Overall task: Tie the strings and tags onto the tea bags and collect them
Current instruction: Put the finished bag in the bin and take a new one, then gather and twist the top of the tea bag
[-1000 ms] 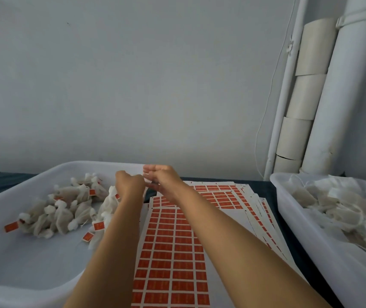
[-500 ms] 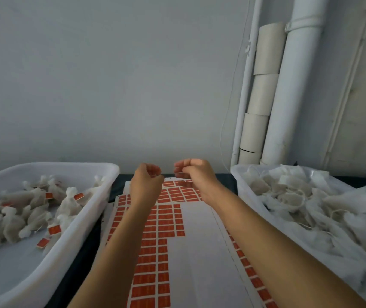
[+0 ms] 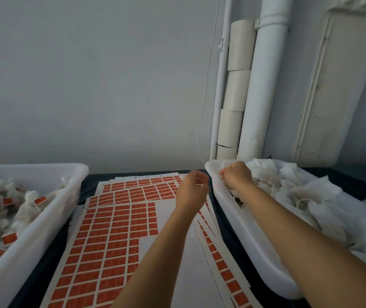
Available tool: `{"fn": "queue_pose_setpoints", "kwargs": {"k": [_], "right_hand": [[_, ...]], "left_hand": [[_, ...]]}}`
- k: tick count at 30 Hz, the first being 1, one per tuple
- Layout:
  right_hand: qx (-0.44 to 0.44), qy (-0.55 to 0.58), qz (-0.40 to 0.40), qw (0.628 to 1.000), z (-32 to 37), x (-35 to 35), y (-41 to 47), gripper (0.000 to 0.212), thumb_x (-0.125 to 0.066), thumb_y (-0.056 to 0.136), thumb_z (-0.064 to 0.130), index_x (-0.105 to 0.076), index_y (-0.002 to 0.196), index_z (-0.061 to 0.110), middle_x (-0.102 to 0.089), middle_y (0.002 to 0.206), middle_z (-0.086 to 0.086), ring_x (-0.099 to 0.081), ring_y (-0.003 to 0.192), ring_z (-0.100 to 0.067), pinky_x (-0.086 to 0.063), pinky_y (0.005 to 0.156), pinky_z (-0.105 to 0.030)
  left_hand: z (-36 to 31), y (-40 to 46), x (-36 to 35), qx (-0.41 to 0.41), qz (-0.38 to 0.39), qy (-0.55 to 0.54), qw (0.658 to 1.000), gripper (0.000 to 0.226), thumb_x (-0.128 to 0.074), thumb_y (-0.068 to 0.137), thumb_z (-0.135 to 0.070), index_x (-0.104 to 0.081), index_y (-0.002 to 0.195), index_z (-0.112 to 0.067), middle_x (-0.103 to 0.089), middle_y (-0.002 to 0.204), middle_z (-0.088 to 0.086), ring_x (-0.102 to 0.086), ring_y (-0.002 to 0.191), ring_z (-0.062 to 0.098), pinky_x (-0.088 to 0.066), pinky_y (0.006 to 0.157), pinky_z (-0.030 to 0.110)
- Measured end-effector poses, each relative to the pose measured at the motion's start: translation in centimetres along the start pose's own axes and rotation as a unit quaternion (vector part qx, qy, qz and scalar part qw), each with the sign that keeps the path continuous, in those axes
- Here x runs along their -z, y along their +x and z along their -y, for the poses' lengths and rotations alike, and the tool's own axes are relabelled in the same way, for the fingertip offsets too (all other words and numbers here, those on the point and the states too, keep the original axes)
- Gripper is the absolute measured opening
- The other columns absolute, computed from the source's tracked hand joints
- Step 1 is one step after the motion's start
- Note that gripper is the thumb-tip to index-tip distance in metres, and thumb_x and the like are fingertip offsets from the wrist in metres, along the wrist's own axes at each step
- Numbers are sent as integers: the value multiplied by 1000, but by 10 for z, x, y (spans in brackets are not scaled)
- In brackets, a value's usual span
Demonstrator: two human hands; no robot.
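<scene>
Head view: your right hand (image 3: pixel 236 174) is over the far-left corner of the right tub (image 3: pixel 255 241), fingers curled down into the pile of untagged tea bags (image 3: pixel 293 192); can't tell whether it actually grips one. Your left hand (image 3: pixel 192 190) hovers just left of that tub, above the tag sheets (image 3: pixel 115 230), fingers loosely curled with a small gap; can't tell if it pinches anything. The sheets of orange tags lie stacked on the dark table (image 3: pixel 84 187) between the tubs. The left tub (image 3: pixel 51 218) holds the tagged tea bags (image 3: pixel 28 203), well apart from both hands.
</scene>
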State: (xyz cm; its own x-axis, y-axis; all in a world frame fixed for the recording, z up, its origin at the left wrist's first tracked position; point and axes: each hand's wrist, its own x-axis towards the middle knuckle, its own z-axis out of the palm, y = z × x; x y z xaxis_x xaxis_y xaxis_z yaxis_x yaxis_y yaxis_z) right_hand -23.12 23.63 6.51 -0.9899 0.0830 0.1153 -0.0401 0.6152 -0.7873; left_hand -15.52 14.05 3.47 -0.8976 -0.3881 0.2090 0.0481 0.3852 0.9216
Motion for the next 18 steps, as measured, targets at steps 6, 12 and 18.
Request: {"fn": "queue_pose_setpoints", "kwargs": {"k": [6, 12, 18], "right_hand": [[-3, -310, 1, 951, -44, 3, -1, 45, -48, 92, 26, -38, 134, 14, -39, 135, -16, -34, 126, -36, -33, 104, -48], [7, -451, -45, 892, -52, 8, 1, 35, -54, 85, 25, -51, 120, 25, -37, 131, -7, -29, 124, -28, -27, 102, -41], [-12, -392, -42, 919, -58, 6, 3, 40, -57, 87, 18, -48, 125, 13, -38, 128, -13, -36, 120, -31, -42, 89, -37]], "left_hand": [[3, -5, -12, -2, 39, 15, 999, 26, -55, 90, -3, -61, 107, -21, -63, 113, 1, -61, 94, 15, -54, 74, 25], [10, -6, -8, 0, 52, 21, 998, 26, -53, 91, -5, -64, 110, -19, -63, 118, 0, -60, 99, 16, -54, 83, 29], [14, -6, -8, -5, 53, 21, 998, 24, -52, 93, -8, -65, 113, -17, -62, 118, 1, -57, 93, 11, -45, 68, 17]]}}
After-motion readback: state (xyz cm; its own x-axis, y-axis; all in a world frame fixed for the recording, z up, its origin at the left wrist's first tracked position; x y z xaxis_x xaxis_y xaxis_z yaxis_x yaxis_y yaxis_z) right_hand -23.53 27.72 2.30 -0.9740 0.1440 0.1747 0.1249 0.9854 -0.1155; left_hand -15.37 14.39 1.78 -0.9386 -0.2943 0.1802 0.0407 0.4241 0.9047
